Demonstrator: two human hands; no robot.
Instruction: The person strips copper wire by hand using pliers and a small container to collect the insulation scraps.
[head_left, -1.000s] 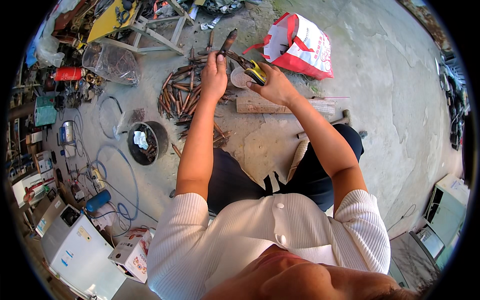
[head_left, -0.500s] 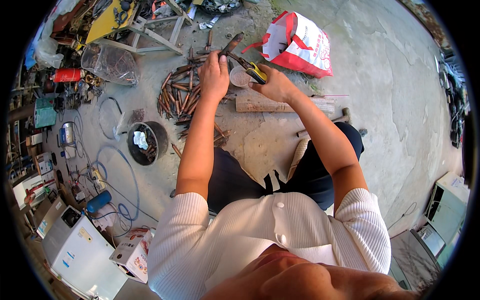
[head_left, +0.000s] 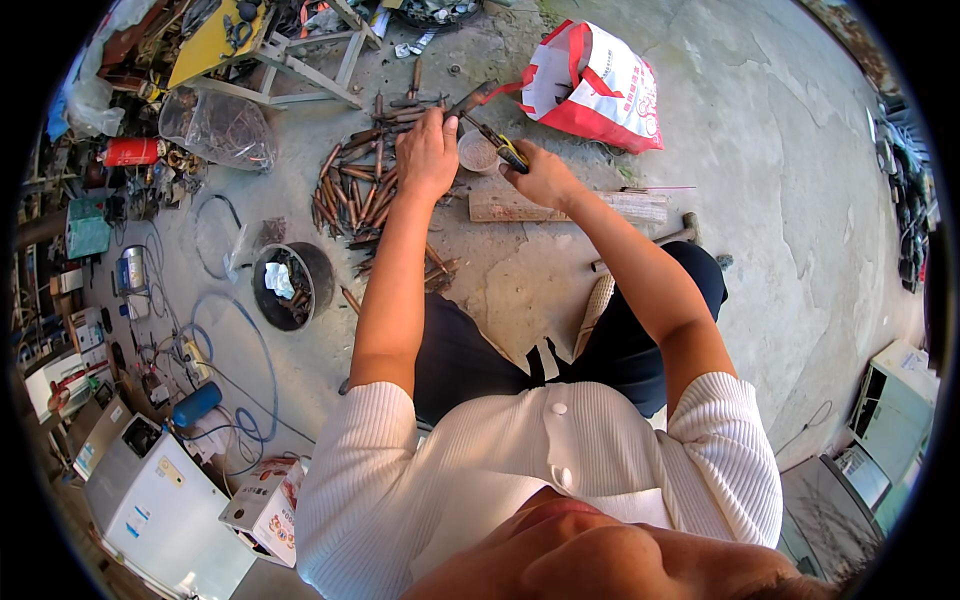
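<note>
My left hand grips a dark, tarnished copper tube that slants up and to the right from its fingers. Closed around the handles of yellow-and-black pliers is my right hand. The jaws of the pliers reach the lower part of the tube near my left fingers; whether they bite on it is too small to tell. Just below the tools sits a small round bowl of pale granules. A pile of similar copper tubes with tapered ends lies left of my left hand.
A white-and-red bag stands beyond my right hand. Across the floor before my knees lies a wooden block, with a hammer to its right. On the left are a black bucket, a hose and a clear plastic bag.
The tube has tilted a little and sits slightly lower. The pliers have turned in my right hand, showing less yellow, and that hand has shifted slightly down and left.
</note>
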